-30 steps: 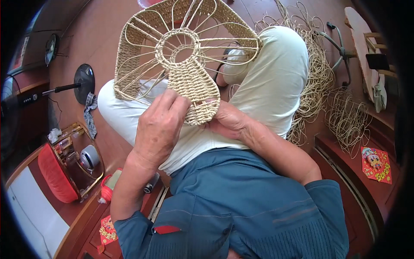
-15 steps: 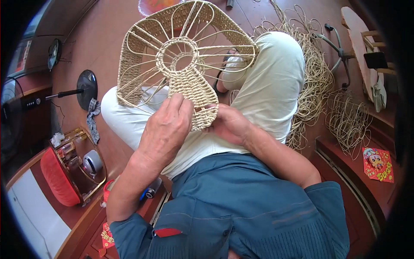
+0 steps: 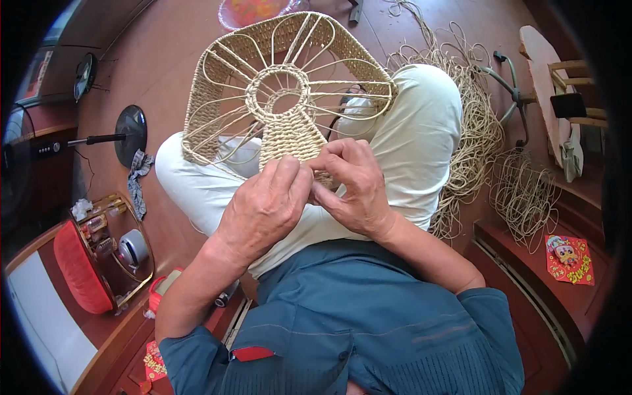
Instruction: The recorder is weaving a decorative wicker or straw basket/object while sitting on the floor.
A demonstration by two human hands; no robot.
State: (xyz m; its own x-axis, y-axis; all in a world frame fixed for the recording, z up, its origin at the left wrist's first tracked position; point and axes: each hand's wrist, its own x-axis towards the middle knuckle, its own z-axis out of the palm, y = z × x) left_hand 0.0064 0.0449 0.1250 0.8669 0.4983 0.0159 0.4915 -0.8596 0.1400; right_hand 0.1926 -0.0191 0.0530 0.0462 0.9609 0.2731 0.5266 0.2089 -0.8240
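Observation:
A woven straw frame point(image 3: 289, 33) with a round ring and looped spokes rests on my lap in pale trousers. A densely woven tongue point(image 3: 286, 141) runs down from the ring toward me. My left hand point(image 3: 266, 204) is closed on that tongue's lower part, fingers bent at its near edge. My right hand point(image 3: 349, 184) grips the same part, index finger and thumb curled close to my left fingertips. The fingers of both hands hide most of the tongue's lower end.
Tangled straw cord point(image 3: 464, 131) lies right of my knee, beside a chair base point(image 3: 520, 95) and board. To the left are a fan stand point(image 3: 131, 135), a cloth point(image 3: 138, 181) and a trolley point(image 3: 135, 250). A pink basin point(image 3: 250, 10) sits beyond the frame.
My right hand has moved from under the tongue up over its right edge, fingers now curled on top. My left hand has shifted slightly right and down. The frame sits lower in view.

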